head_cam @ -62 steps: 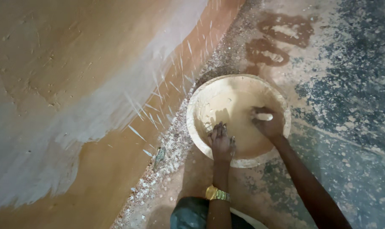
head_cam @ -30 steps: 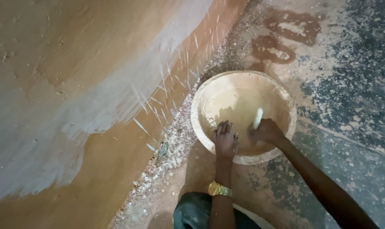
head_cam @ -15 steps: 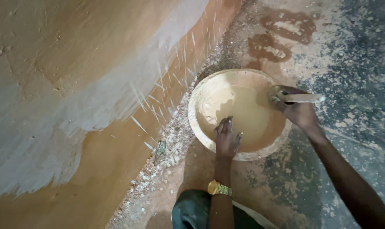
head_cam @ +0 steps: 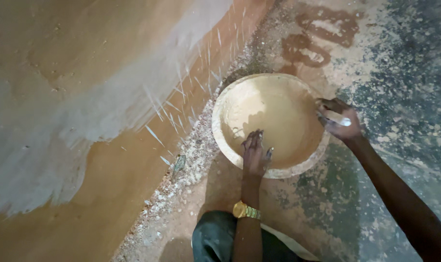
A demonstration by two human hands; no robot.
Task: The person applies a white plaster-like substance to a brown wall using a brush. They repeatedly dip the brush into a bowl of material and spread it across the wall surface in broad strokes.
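Compared with half a second before, our right hand (head_cam: 341,122) has come a little inward: it was holding the pale tool (head_cam: 338,118) out over the right edge of the basin (head_cam: 230,104), and now it sits on the right rim with the tool pointing to the right. The fingers of this hand are closed around the tool. Our left hand (head_cam: 255,154) has stayed at the near rim; its fingers are loosely spread and pointing down into the basin, holding nothing, and the tips touch the wet mix. A gold wristwatch (head_cam: 245,211) is on this wrist.

The basin stands on the floor (head_cam: 405,73), just beside the foot of the wall (head_cam: 84,73). The floor is rough and grey, with many pale splashes and some brown wet marks beyond the basin. The wall is brown, with a broad pale grey band of fresh coating across it and thin pale streaks near the bottom.

The basin is round, wide and shallow, its rim crusted with dried paste. Inside it is a tan, smooth liquid paste (head_cam: 283,121), lying mostly in the near and right part
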